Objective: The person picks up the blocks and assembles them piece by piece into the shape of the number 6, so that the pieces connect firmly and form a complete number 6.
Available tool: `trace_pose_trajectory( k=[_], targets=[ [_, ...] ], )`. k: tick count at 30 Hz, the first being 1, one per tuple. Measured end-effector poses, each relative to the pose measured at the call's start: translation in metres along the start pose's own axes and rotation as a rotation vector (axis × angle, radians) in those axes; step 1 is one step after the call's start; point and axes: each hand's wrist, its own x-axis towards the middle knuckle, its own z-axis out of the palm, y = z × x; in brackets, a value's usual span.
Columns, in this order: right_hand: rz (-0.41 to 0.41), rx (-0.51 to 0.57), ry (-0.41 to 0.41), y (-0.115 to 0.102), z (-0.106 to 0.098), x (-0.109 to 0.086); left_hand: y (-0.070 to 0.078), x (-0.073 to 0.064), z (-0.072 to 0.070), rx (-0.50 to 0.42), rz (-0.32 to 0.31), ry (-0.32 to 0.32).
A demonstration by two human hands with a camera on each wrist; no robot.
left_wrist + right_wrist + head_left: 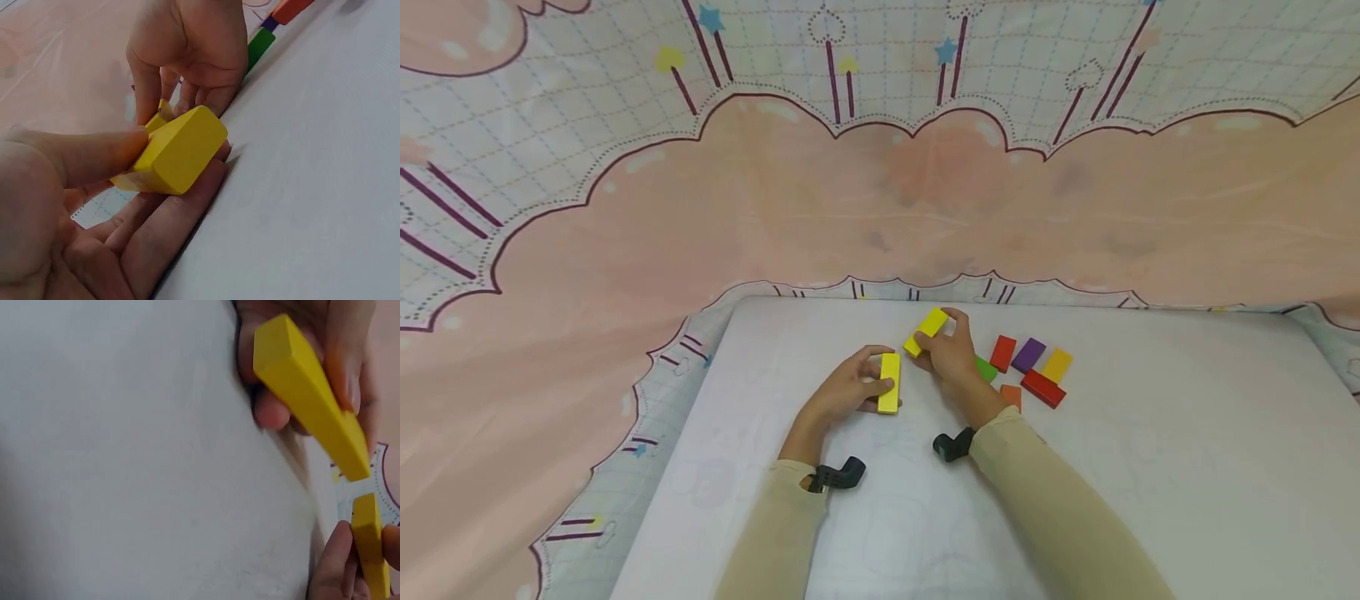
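Observation:
My left hand (pixel 847 385) holds a yellow block (pixel 889 367) between thumb and fingers, its long side pointing away from me. In the left wrist view, the thumb presses on one side of this block (pixel 187 153) while the fingers lie under the other. Just ahead and to the right, my right hand (pixel 955 354) pinches a second yellow block (pixel 935 320), tilted at a slant. A small gap separates the two blocks in the head view. The right wrist view shows the right hand's block (pixel 367 531) low at the right, below the left hand's block (pixel 312 394).
Right of my right hand lie a green block (pixel 985 368), partly hidden, a red block (pixel 1002 354), a purple one (pixel 1028 355), a yellow-orange one (pixel 1057 365), another red one (pixel 1043 389) and an orange one (pixel 1011 396). A patterned curtain (pixel 925 208) hangs behind the white table (pixel 1150 467).

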Motion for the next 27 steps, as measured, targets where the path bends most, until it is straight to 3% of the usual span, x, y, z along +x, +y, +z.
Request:
trace_pose_trajectory(
  k=[5, 8, 12, 20, 27],
  targets=[
    [-0.013, -0.06, 0.055, 0.002, 0.0, 0.01, 0.003, -0.003, -0.005, 0.279, 0.068, 0.088],
    [-0.029, -0.084, 0.057, 0.002, 0.0, 0.014, 0.001, -0.002, -0.007, 0.373, 0.124, 0.113],
    [-0.029, -0.11, 0.044, 0.002, 0.0, 0.016, -0.001, 0.001, -0.007, 0.438, 0.155, 0.103],
    [-0.049, -0.195, 0.045, 0.003, 0.001, 0.022, 0.002, 0.001, -0.001, 0.473, 0.12, 0.1],
    [-0.056, -0.25, 0.046, 0.001, 0.0, 0.023, 0.002, 0.003, 0.004, 0.544, 0.14, 0.096]
  ],
)
